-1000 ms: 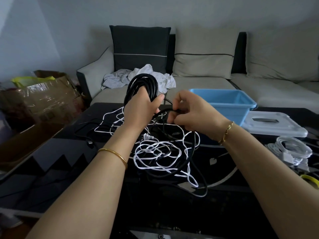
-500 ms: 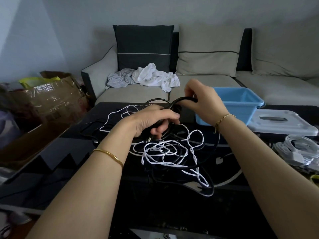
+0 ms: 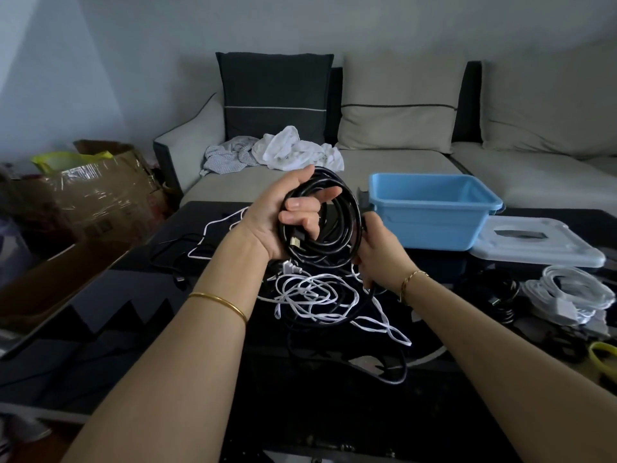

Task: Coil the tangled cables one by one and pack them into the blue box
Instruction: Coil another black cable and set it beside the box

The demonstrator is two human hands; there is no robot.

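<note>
Black cable coil now lifted upright: left hand fingers curl round it, right hand pinches its loose strand. Coiling step; next wind the tail, drop in blue box.

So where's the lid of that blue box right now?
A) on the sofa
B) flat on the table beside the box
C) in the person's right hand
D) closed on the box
B: the pale lid lies flat on the black table just right of the open blue box, and the right hand grips the black cable coil instead.
</note>
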